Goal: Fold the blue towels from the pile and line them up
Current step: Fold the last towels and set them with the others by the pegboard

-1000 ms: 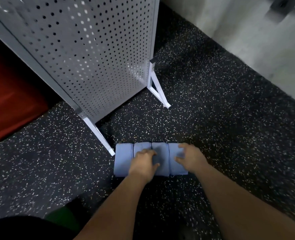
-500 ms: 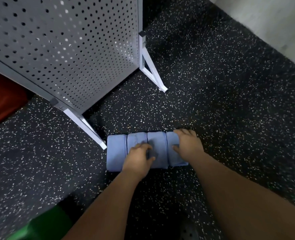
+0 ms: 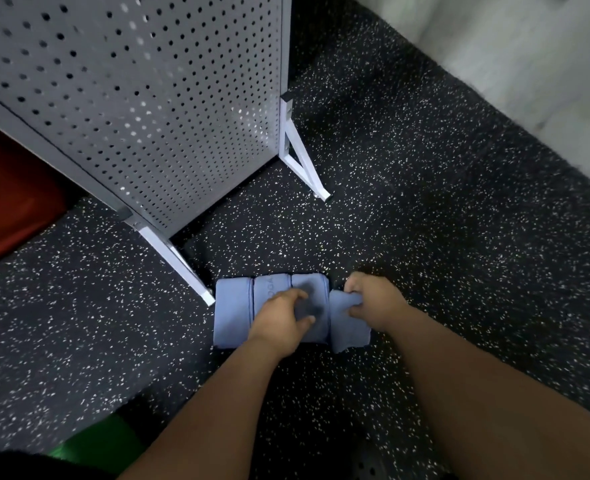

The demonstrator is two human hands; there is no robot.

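Below, in the head view, three folded towels (image 3: 269, 289) are lined up touching on the floor (image 3: 425, 237), beside a pegboard (image 3: 130, 98) foot (image 3: 182, 268). The third towel (image 3: 312, 285) is covered by the left hand (image 3: 281, 318), fingers curled; a grip cannot be told. A fourth towel (image 3: 347, 329), set askew, is pinched by the right hand (image 3: 373, 303).
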